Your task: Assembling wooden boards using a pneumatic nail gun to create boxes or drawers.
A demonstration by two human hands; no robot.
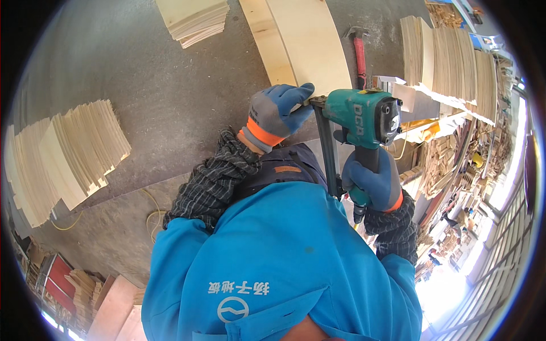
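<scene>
Right hand [372,182], blue-gloved, wrapped tight around grip of teal nail gun [364,116], body of tool just above the fist. Left hand [278,111], same glove, up and to the left of the gun, fingers curled over near end of pale wooden board [301,40], fingertips just beside the gun's nose. Red-handled hammer [359,51] beyond the gun. Fanned stacks of thin wood sheets [68,153] well left of left hand, on grey workbench [165,85].

white lettering and a round white emblem [233,310] on the blue jacket [284,256], low centre
</scene>
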